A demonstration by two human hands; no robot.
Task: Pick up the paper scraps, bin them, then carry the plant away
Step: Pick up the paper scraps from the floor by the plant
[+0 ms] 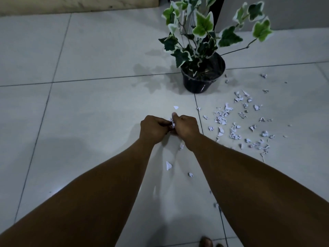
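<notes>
My left hand (154,127) and my right hand (187,126) meet over the tiled floor, fingers curled, both pinching a small wad of white paper scraps (172,124) between them. Several more scraps (236,122) lie scattered on the tiles to the right of my hands. A few single pieces lie close by: one scrap (176,107) just beyond my hands and another scrap (168,165) between my forearms. The ivy plant (203,27) in its black pot (203,82) stands on the floor beyond the scraps, upright.
Pale floor tiles (89,113) with dark grout lines stretch left and ahead. A wall base (71,6) runs along the top left. A dark upright post (216,13) stands behind the plant. My toes (206,242) show at the bottom edge.
</notes>
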